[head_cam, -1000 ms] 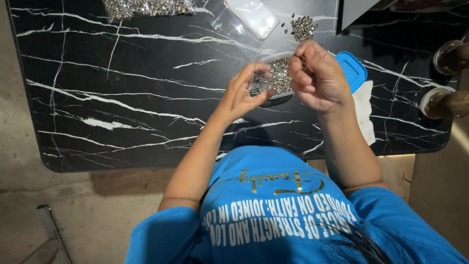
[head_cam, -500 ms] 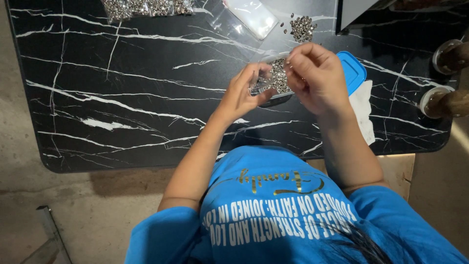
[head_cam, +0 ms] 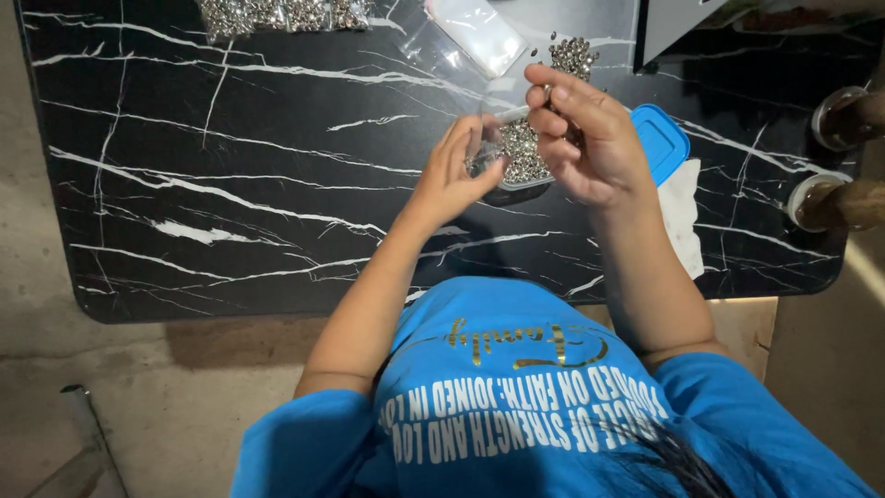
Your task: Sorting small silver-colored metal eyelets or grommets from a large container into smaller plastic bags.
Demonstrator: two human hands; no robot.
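Your grip: right hand pinches one small metal piece at the fingertips; left hand pinches something tiny, too small to identify. Both hover over the clear tray, full of silver pieces. Progress: tray well stocked, loose pile unsorted, bagged lots at far edge. Blue lid beside. Surface: black marbled tabletop; bare concrete floor.
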